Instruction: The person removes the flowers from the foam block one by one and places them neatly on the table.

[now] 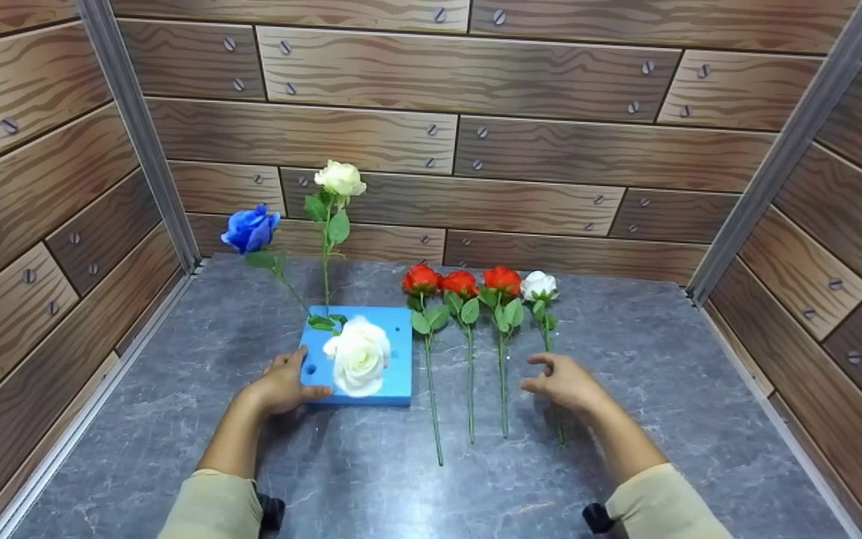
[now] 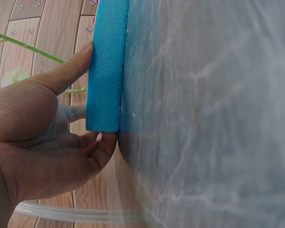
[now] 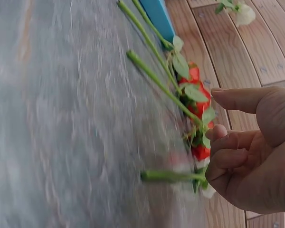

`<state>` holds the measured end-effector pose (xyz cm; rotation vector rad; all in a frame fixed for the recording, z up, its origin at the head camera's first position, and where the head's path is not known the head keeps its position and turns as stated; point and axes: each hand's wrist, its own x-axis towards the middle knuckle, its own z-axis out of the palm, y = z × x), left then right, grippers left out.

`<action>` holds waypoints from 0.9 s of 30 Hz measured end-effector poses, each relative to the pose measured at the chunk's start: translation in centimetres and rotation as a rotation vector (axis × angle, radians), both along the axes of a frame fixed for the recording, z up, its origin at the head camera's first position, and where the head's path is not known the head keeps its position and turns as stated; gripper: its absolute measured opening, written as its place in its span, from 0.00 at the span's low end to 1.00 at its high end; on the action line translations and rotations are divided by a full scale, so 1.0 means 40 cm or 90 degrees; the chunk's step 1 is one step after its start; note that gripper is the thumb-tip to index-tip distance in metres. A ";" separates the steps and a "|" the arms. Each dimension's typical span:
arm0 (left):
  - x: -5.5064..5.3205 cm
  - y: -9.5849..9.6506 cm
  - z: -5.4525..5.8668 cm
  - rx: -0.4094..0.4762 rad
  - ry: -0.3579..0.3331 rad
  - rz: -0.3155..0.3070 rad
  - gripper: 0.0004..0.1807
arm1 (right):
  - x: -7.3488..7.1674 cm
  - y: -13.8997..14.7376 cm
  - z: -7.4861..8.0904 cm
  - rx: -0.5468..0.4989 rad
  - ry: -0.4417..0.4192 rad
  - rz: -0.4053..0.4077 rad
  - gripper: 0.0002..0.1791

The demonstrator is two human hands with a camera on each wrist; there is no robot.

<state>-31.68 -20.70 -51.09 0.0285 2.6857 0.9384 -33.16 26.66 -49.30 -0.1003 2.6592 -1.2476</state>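
My left hand (image 1: 280,386) holds the near left corner of a blue foam block (image 1: 399,374). In the left wrist view its thumb lies on the top face and the fingers bend against the side of the foam (image 2: 105,71). Standing in the block are a blue rose (image 1: 250,228) that leans left, a pale cream rose (image 1: 340,178), and a white rose (image 1: 362,359) seen from above, its stem hidden. Over the stem of a lying white rose (image 1: 539,286) hovers my right hand (image 1: 567,382), thumb and forefinger apart, nothing between them.
Three red roses, left (image 1: 421,280), middle (image 1: 461,284) and right (image 1: 501,281), lie side by side between the block and the lying white rose, stems toward me. Small holes (image 1: 310,370) show in the foam. Wood-patterned walls (image 1: 468,75) enclose the grey marbled table (image 1: 625,322).
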 end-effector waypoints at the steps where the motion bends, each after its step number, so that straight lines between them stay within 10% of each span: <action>1: 0.000 0.000 -0.001 0.000 0.000 0.001 0.63 | -0.001 -0.010 0.000 -0.009 0.001 0.003 0.35; 27: 0.000 0.002 -0.005 0.004 0.007 0.003 0.64 | -0.002 -0.365 -0.020 -0.055 0.095 0.175 0.29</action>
